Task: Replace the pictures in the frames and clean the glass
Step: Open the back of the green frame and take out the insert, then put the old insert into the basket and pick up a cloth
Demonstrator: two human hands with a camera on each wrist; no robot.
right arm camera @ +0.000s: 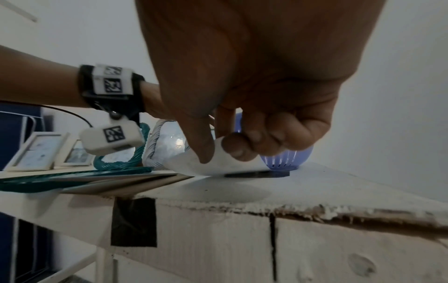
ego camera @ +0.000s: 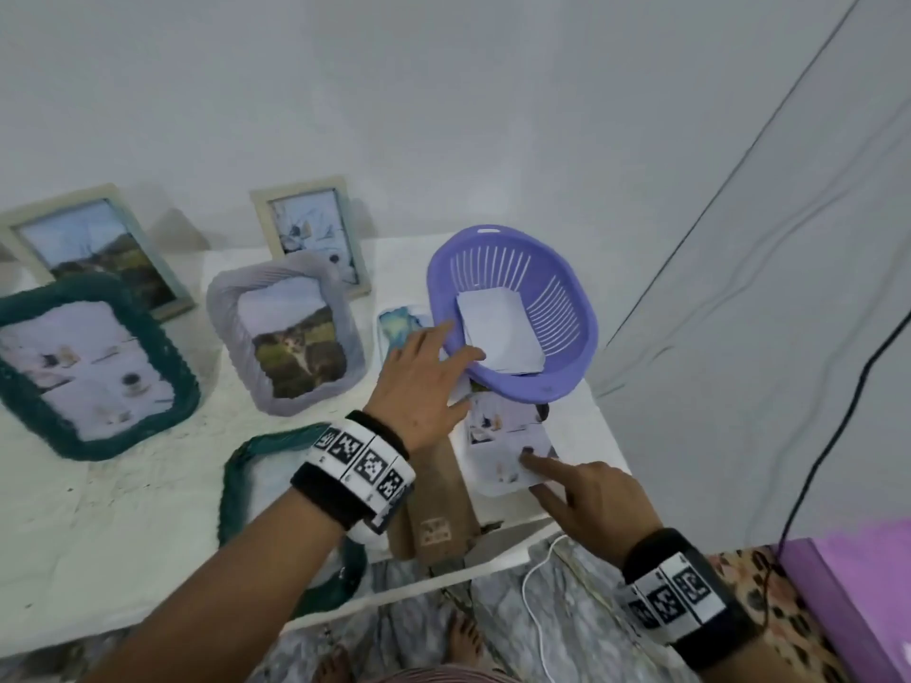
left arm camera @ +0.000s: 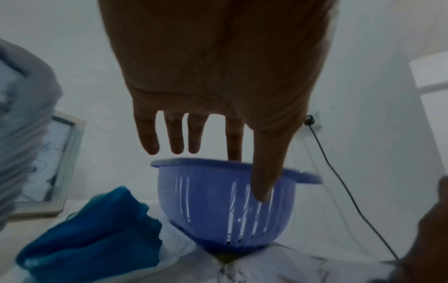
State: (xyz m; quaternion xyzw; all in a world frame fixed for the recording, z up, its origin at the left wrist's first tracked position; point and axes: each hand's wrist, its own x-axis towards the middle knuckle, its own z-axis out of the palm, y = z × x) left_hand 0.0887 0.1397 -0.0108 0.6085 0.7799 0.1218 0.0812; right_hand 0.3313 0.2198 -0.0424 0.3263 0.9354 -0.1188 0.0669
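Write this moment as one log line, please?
left hand: open, reaching over purple basket | right hand: pinching loose photo on table | empty green frame: waiting

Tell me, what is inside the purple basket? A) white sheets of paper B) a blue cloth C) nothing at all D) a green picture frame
A: the head view shows white sheets of paper lying in the bottom of the purple basket, with no cloth or frame in it.
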